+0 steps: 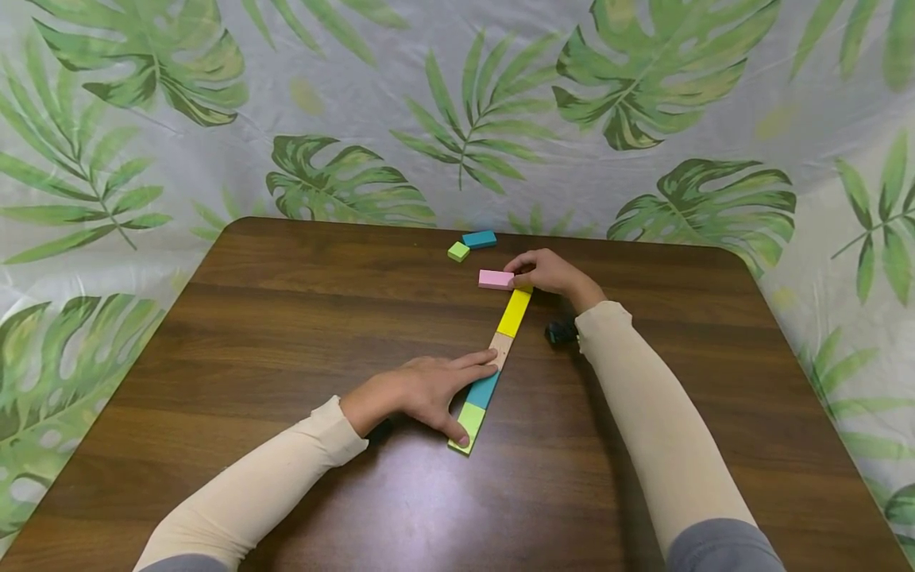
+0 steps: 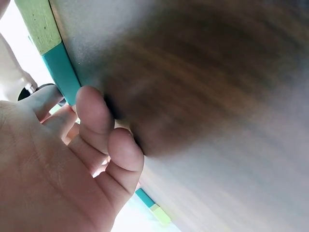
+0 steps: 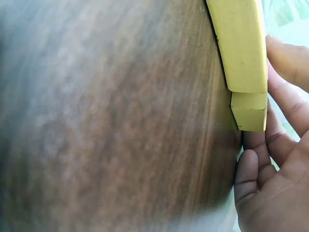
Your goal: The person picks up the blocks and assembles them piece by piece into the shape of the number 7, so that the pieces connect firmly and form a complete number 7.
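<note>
A straight row of flat blocks runs away from me: light green, teal, bare wood, then yellow. My left hand lies over the row, its thumb on the green block and straight fingertips on the wooden one. Beyond the yellow block, my right hand pinches the right end of a pink block between thumb and forefinger. From the right wrist, the yellow block stands close to those fingers, with a short yellow piece past its end. The pink block's gripped end is partly hidden.
A loose teal block and a small green block lie near the table's back edge. The brown wooden table reaches a leaf-print curtain. A black wrist device sits under the right wrist.
</note>
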Motion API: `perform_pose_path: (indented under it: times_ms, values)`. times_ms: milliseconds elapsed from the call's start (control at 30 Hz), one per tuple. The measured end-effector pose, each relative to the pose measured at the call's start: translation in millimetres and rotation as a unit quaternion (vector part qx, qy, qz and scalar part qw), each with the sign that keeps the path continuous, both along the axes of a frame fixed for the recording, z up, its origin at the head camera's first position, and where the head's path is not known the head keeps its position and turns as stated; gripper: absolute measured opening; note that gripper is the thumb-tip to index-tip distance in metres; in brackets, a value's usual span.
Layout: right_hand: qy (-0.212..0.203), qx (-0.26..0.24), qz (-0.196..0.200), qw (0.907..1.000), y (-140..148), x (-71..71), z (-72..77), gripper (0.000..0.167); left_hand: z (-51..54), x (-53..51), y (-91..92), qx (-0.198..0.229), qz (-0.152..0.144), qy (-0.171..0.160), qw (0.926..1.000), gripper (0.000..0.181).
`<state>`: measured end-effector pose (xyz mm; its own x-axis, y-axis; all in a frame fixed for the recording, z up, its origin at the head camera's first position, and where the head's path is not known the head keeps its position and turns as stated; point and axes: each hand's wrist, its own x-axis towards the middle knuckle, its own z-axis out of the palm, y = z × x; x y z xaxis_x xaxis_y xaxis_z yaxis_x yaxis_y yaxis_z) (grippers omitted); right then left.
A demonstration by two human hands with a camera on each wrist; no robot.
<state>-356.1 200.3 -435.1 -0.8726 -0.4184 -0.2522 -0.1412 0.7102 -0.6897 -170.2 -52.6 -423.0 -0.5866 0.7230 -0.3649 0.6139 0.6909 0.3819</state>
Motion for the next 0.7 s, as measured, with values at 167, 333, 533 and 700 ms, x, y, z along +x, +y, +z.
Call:
perform_pose_path:
  times_ms: [167, 333, 533, 700]
  values:
    - [0.005, -0.002, 0.004, 1.0000, 0.9, 0.5, -0.4, 0.035, -1.1, -0.3, -0.3, 0.002, -0.002, 0.000, 1.0000, 0.107]
    - [0.006, 0.001, 0.006, 1.0000, 2.2, 1.3, -0.6, 0.036, -0.9, 0.1, -0.7, 0.004, -0.002, -0.001, 1.0000, 0.107]
    - [0.003, 0.000, 0.005, 1.0000, 2.1, 3.1, 0.1, 0.036, 0.6, 0.8, -0.7, 0.003, 0.001, -0.002, 1.0000, 0.107]
    - [0.004, 0.004, 0.002, 1.0000, 1.9, 4.2, -0.5, 0.036, 1.3, 1.0, -0.3, 0.000, 0.001, -0.003, 1.0000, 0.106]
